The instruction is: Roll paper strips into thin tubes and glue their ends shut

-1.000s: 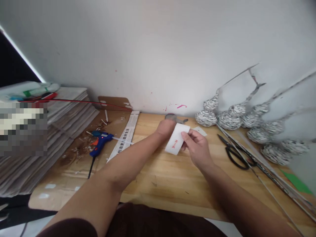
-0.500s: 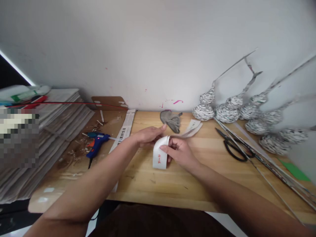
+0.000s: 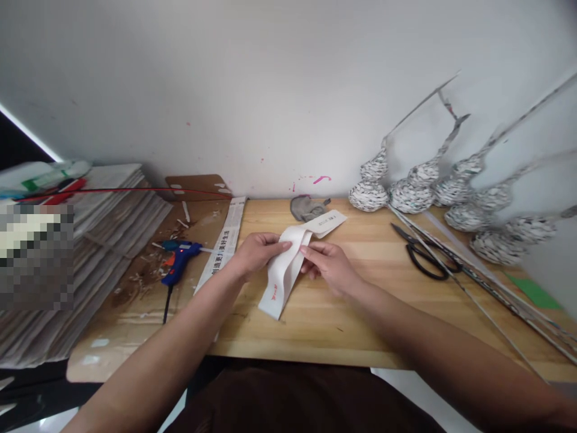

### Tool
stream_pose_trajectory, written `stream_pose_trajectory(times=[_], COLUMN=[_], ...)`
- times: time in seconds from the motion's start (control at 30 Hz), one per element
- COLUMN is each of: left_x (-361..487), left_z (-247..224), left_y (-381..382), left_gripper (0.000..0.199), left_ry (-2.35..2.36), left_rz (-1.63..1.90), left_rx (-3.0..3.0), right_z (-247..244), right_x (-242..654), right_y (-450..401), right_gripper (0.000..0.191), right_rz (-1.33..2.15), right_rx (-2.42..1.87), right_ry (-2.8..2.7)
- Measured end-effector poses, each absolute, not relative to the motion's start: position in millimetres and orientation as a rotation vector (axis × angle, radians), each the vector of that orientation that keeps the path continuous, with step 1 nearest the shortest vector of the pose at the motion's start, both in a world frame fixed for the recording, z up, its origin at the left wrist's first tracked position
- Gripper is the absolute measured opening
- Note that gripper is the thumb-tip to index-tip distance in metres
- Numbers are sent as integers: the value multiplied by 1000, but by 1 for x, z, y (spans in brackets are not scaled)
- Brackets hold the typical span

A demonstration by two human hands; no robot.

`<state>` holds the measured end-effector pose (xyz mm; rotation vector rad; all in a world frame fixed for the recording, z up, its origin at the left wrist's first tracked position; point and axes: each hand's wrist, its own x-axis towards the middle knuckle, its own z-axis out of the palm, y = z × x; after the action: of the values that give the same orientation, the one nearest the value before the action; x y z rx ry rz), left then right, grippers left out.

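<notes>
A white paper strip (image 3: 285,264) with red characters near its lower end and dark print at its upper end is held slanting over the wooden table. My left hand (image 3: 260,254) pinches its left edge, thumb on top. From the other side, my right hand (image 3: 328,264) grips the right edge between thumb and fingers. The strip bows and overlaps in folds between them. Just behind it lies a crumpled grey cloth (image 3: 309,207), partly covered by the strip's upper end.
At left, a blue glue gun (image 3: 179,263) rests on stained cardboard beside a newspaper strip (image 3: 228,240) and a tall newspaper stack (image 3: 108,240). Black scissors (image 3: 426,258), thin paper rods (image 3: 491,294) and several woven paper gourds (image 3: 412,195) are at right, near the wall.
The strip has gone from a bent-over loop to a longer slanted piece. My left hand has come down onto its edge, and its printed far end has swung left over the cloth.
</notes>
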<state>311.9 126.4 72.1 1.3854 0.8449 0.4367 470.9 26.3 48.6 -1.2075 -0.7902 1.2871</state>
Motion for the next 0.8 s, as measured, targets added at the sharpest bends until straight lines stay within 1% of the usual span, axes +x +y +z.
stream_pose_trajectory(times=[0.13, 0.2, 0.37, 0.53, 0.7, 0.8], left_x=[307, 305, 305, 304, 301, 295], left_z=[70, 71, 77, 75, 72, 78], left_y=[125, 125, 114, 106, 114, 117], left_gripper=[37, 36, 32, 28, 28, 26], left_ry=[936, 906, 744, 736, 835, 832], left_rz=[545, 558, 503, 382, 545, 626], left_rx=[1278, 1174, 1063, 1189, 1070, 985], right_z=[47, 48, 51, 48, 47, 46], right_x=[473, 474, 472, 473, 474, 474], right_y=[27, 27, 27, 28, 29, 29], right_gripper=[26, 27, 30, 33, 38, 30], right_rz=[1206, 1198, 1188, 1227, 1278, 1297], right_rx=[-1256, -1264, -1337, -1383, -1271, -1261], right_ry=[-752, -722, -712, -742, -767, -753])
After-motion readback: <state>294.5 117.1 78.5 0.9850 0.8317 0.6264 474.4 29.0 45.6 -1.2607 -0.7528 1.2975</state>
